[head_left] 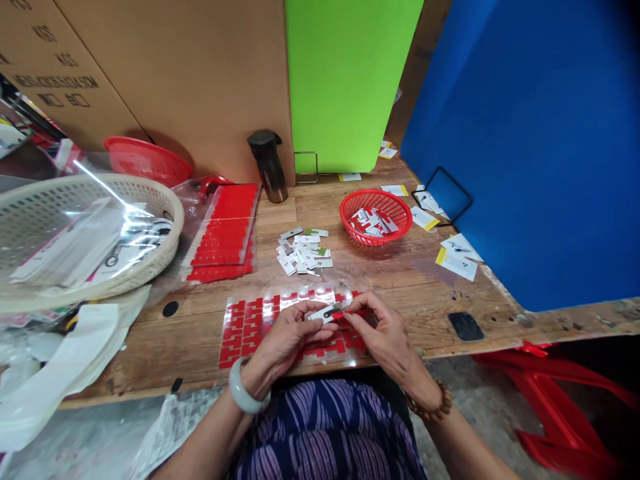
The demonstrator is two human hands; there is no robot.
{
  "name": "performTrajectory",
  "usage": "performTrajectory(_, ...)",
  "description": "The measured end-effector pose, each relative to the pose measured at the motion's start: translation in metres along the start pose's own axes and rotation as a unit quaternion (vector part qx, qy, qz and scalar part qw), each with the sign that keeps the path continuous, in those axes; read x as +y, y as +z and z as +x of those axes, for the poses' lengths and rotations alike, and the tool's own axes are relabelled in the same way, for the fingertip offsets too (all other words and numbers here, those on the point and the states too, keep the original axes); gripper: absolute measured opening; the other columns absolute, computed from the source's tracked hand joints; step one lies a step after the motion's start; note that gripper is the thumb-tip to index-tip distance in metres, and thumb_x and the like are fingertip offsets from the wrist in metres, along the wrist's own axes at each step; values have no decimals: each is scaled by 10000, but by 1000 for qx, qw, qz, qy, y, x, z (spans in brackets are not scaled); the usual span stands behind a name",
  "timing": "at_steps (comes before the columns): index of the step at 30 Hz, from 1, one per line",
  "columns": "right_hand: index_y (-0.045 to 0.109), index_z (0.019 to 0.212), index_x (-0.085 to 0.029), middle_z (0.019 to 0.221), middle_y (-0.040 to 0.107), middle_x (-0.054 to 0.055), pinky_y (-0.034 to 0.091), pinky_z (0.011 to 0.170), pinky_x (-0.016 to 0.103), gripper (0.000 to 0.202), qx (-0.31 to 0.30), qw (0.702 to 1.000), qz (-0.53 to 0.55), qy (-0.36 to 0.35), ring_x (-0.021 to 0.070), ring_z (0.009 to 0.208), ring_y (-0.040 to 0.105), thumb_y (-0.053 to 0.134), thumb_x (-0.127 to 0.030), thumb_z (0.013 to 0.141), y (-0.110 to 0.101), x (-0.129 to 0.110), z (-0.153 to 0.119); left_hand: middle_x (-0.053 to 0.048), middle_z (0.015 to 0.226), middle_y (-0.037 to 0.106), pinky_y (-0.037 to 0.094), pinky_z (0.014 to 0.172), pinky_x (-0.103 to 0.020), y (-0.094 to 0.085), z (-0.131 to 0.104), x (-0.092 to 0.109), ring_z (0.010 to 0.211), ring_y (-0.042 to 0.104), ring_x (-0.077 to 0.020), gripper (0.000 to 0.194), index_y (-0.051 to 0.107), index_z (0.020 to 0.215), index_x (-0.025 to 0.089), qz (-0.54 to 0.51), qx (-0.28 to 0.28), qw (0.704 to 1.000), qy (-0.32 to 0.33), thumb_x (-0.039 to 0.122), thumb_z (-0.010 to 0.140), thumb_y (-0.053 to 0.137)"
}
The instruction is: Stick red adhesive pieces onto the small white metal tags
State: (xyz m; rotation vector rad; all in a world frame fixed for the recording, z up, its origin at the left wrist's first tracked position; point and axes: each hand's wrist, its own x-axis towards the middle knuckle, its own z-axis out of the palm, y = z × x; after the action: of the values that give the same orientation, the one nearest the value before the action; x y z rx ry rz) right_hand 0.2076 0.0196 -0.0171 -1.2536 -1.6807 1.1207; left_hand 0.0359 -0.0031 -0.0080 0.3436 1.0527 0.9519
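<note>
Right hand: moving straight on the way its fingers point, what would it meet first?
Probably the small white card in the left hand; the gap, if any, is hard to judge.

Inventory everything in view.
Card: one, white, front
Patterned sheet: one, red, front
Card pile: one, mostly white, centre
Basket: one, red, centre right
Sheet stack: one, red, left
Bottle: one, dark, back
Large basket: one, cream, left
Shallow basket: one, red, left
Panels: two, green and blue, back
Cardboard: uncounted, brown, back
Loose cards: several, white-yellow, right
Stool: one, red, lower right
Table: one, brown, centre
Left hand: one, bare, front
Right hand: one, bare, front
</note>
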Motion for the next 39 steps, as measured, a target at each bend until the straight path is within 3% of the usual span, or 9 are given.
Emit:
performTrajectory(14,538,757,-196,720,562,-29,382,599,220,92,-38,999,-12,-22,112,652,519,521,-136,825,8,5,-4,-121,780,736,566,649,-198,3,-8,-2,676,715,-165,264,592,936,84,8,-5,1000,-7,7,696,669)
performTrajectory(39,536,759,-195,724,573,-18,385,641,247,111,-34,997,-61,-32,130,669,516,503,-108,820,9,1,-6,-118,774,735,561,671,-200,3,-8,-3,678,712,-161,310,607,999,79,16,-2,1000,-19,40,701,685)
